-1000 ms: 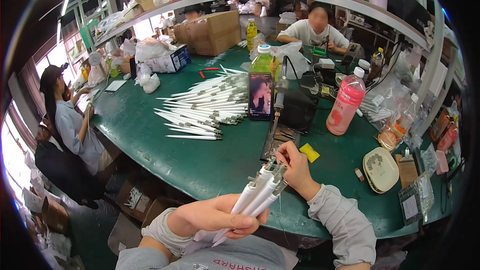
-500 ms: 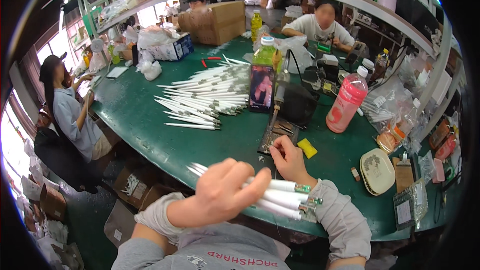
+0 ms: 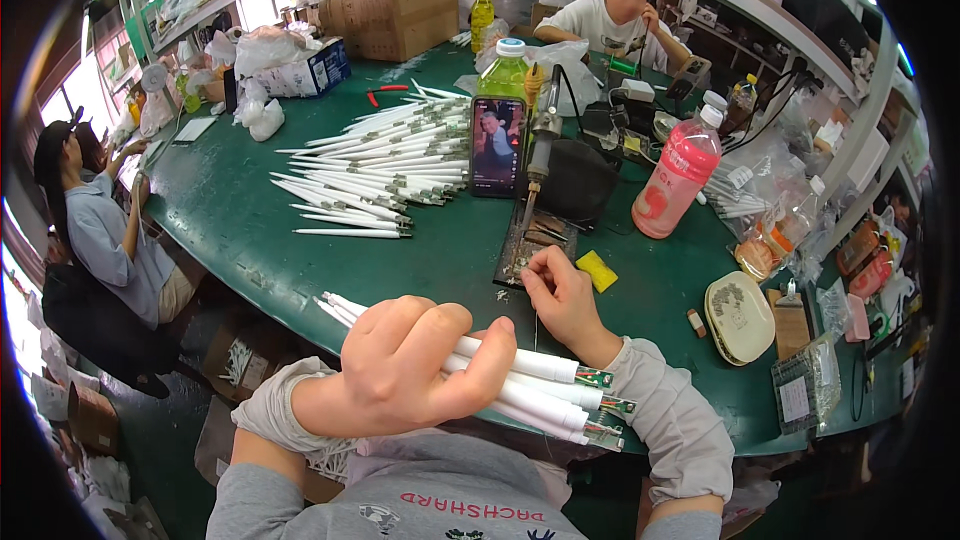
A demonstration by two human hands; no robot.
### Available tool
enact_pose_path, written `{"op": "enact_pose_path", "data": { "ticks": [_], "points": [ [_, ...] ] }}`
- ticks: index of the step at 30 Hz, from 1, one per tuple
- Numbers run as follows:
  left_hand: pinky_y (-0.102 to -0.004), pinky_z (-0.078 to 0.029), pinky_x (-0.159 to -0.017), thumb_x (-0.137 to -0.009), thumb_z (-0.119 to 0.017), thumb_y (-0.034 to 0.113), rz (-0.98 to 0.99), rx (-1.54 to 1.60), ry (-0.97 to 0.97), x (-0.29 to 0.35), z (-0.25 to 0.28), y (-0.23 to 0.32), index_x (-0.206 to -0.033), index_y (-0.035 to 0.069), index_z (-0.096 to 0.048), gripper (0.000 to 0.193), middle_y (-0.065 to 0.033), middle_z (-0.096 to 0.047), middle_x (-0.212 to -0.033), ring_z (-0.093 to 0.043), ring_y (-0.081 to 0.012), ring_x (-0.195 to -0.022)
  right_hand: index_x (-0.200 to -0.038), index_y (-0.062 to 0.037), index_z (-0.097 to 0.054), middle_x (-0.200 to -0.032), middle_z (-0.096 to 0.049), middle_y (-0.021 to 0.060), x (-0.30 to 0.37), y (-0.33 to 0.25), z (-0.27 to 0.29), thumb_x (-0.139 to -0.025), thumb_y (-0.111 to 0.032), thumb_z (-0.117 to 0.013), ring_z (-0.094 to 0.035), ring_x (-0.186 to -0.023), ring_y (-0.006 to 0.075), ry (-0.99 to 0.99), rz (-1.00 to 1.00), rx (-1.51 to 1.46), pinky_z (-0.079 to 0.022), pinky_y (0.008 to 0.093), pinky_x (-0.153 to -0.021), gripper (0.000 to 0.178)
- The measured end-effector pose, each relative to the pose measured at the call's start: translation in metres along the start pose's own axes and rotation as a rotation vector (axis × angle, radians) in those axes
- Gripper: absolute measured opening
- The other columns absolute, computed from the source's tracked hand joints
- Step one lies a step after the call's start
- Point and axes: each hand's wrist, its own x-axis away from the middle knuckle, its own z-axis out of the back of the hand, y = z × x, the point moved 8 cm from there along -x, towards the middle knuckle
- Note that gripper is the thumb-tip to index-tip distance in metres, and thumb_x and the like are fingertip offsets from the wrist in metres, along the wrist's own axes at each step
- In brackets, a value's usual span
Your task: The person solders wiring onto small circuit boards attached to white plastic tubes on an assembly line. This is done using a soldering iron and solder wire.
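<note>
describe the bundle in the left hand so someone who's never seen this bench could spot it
Start at the big green table and come to its near edge, right in front of the wearer. There the left hand grips a bundle of white tubes lying roughly level, small green circuit ends poking out on the right. Unlike the large pile of white tubes fanned out farther back, this bundle is off the table and held.

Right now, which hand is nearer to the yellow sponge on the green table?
The right hand is nearer: its fingers rest just left of the yellow sponge. The left hand is farther, lower left, gripping a bundle of white tubes.
</note>
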Motion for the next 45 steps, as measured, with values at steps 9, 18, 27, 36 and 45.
{"op": "enact_pose_path", "data": {
  "ticks": [9, 18, 27, 36, 45],
  "points": [
    [-0.0293, -0.046, -0.067, -0.079, -0.071, 0.004, 1.128, 1.068, -0.416, 0.095, -0.004, -0.075, -0.099, 0.000, -0.058, 0.024, -0.0088, -0.060, -0.086, -0.058, -0.0197, -0.076, -0.083, -0.0044, -0.052, -0.064, -0.047, 0.0035, -0.005, 0.012, -0.007, -0.086, -0.008, -0.061, -0.046, -0.055, 0.0104, 0.057, 0.018, 0.064, -0.037, 0.0265, -0.050, 0.010],
    [-0.0264, -0.042, -0.054, -0.092, -0.058, 0.023, 1.578, 1.269, -1.198, 0.376, 0.049, -0.072, -0.103, 0.002, -0.052, 0.024, -0.0030, -0.053, -0.073, -0.052, -0.0111, -0.062, -0.092, -0.0062, -0.048, -0.069, -0.043, -0.0036, 0.003, 0.029, -0.002, -0.095, -0.006, -0.050, -0.039, -0.056, 0.0023, -0.022, -0.125, -0.061, -0.029, 0.0165, -0.049, 0.003],
    [-0.0382, -0.049, -0.057, -0.086, -0.060, 0.021, 2.140, 0.635, -1.401, 0.707, 0.019, 0.025, -0.112, -0.005, -0.049, 0.039, -0.0201, -0.063, -0.088, -0.062, -0.0249, -0.068, -0.094, -0.0055, -0.048, -0.068, -0.042, -0.0034, 0.009, 0.035, -0.012, -0.097, -0.008, -0.048, -0.037, -0.054, 0.0015, 0.037, -0.099, 0.100, -0.025, 0.0163, -0.046, 0.004],
    [-0.0429, -0.046, -0.087, -0.079, -0.067, 0.028, 1.091, 0.739, -1.215, 0.497, -0.057, -0.065, -0.102, 0.006, -0.065, 0.032, -0.0199, -0.063, -0.104, -0.058, -0.0348, -0.099, -0.091, -0.0056, -0.046, -0.066, -0.043, -0.0017, 0.000, 0.029, 0.013, -0.095, -0.007, -0.049, -0.041, -0.055, 0.0044, 0.114, -0.139, 0.102, -0.032, 0.0180, -0.049, 0.005],
    [-0.0341, -0.050, -0.073, -0.089, -0.061, 0.015, 0.508, 1.243, -0.768, 0.153, -0.035, -0.139, -0.098, 0.003, -0.061, 0.016, -0.0096, -0.062, -0.094, -0.061, -0.0265, -0.088, -0.090, -0.0061, -0.043, -0.062, -0.046, 0.0008, 0.013, 0.018, 0.009, -0.093, -0.008, -0.052, -0.044, -0.049, 0.0075, 0.064, -0.183, -0.038, -0.032, 0.0192, -0.044, 0.010]
  ]
}}
